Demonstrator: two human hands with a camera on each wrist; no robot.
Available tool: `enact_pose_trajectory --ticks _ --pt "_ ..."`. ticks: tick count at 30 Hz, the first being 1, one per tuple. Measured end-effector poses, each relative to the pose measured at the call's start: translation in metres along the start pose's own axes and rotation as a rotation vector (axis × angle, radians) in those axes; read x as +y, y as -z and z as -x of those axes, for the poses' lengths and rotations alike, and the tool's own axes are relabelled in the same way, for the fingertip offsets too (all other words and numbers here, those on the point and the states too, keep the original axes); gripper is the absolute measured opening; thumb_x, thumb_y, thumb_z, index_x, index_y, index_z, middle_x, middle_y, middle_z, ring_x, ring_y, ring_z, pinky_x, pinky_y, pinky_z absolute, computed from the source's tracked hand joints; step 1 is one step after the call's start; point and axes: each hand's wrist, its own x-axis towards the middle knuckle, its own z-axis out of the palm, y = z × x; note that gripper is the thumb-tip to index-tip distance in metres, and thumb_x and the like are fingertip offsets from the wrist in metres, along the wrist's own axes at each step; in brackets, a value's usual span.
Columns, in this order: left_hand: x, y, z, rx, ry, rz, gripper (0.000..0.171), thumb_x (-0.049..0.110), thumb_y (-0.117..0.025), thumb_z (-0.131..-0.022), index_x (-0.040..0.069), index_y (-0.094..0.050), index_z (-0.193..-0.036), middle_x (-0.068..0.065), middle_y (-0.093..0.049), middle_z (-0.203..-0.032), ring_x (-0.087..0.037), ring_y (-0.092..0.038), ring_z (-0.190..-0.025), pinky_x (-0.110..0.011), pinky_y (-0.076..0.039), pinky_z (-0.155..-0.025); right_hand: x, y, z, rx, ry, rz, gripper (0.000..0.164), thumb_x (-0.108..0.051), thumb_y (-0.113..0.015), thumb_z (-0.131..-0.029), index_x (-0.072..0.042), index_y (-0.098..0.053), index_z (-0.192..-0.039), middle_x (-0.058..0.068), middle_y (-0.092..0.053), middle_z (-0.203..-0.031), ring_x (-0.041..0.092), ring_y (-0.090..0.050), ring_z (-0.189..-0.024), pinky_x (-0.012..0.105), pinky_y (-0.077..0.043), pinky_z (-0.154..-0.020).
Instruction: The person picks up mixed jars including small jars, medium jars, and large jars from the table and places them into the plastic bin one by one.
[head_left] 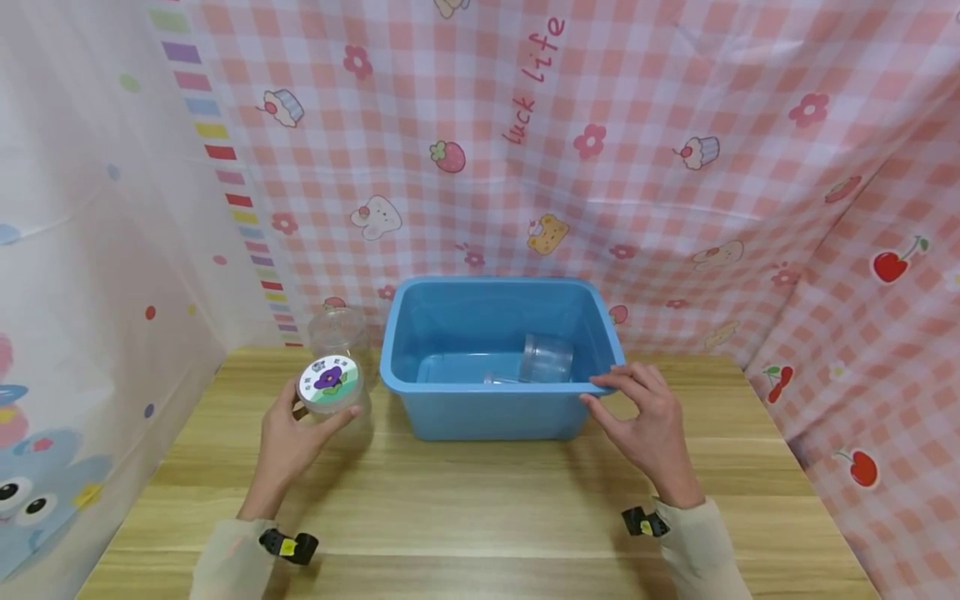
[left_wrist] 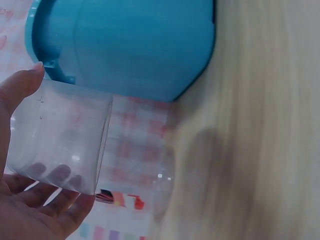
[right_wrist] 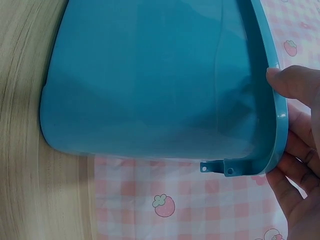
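Observation:
My left hand [head_left: 291, 442] holds a clear plastic jar [left_wrist: 62, 132] with its thumb on one side and its fingers on the other, left of a blue bin [head_left: 495, 417]. The jar's round lid [head_left: 330, 383] bears a purple flower on white and green and faces up toward the head view. With thumb and fingers, my right hand [head_left: 648, 421] grips the bin's rim [right_wrist: 281, 120] at the front right corner. Inside the bin a clear jar [head_left: 547, 358] lies on its side, and a clear edge beside it is partly hidden by the front wall.
Another clear jar [head_left: 337, 325] stands at the back left of the wooden table [head_left: 480, 508], partly hidden behind the held one. A pink checked cloth [head_left: 480, 208] hangs right behind the bin, and a white cloth [head_left: 150, 233] hangs on the left.

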Motion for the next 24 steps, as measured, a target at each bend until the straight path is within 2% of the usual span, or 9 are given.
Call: enact_pose_trajectory --ticks 8,15,21,24 --pt "0.018 0.008 -0.001 0.013 -0.050 -0.011 0.094 0.037 -0.090 -0.079 0.007 -0.041 -0.153 -0.018 -0.054 -0.147 -0.035 -0.050 -0.135 -0.058 -0.045 -0.109 0.000 0.001 0.000 -0.003 -0.004 -0.007 0.029 -0.013 -0.093 -0.073 -0.010 -0.081 -0.099 0.005 -0.072 -0.100 0.022 -0.059 -0.096 0.024 -0.045 -0.083" --pt "0.033 0.011 -0.005 0.042 -0.120 -0.029 0.089 0.037 -0.091 -0.077 0.009 -0.047 -0.149 -0.012 -0.060 -0.142 -0.029 -0.055 -0.130 -0.051 -0.046 -0.104 0.000 0.001 0.000 0.002 0.005 -0.004 0.029 -0.012 -0.093 -0.072 -0.011 -0.081 -0.098 0.005 -0.071 -0.099 0.022 -0.059 -0.094 0.025 -0.046 -0.082" --pt "0.044 0.013 -0.008 0.053 -0.172 -0.027 0.085 0.033 -0.092 -0.077 0.010 -0.049 -0.146 -0.012 -0.061 -0.139 -0.030 -0.056 -0.126 -0.055 -0.047 -0.104 -0.002 0.002 -0.001 -0.024 -0.021 -0.002 0.028 -0.018 -0.092 -0.075 -0.011 -0.081 -0.100 0.005 -0.072 -0.101 0.022 -0.059 -0.097 0.025 -0.046 -0.084" --pt "0.048 0.015 -0.010 0.062 -0.188 -0.039 0.086 0.032 -0.092 -0.076 0.010 -0.049 -0.147 -0.011 -0.061 -0.138 -0.028 -0.057 -0.124 -0.041 -0.048 -0.103 -0.002 0.002 -0.001 -0.026 -0.022 -0.003 0.028 -0.018 -0.092 -0.075 -0.010 -0.081 -0.100 0.005 -0.072 -0.101 0.022 -0.059 -0.097 0.025 -0.046 -0.084"
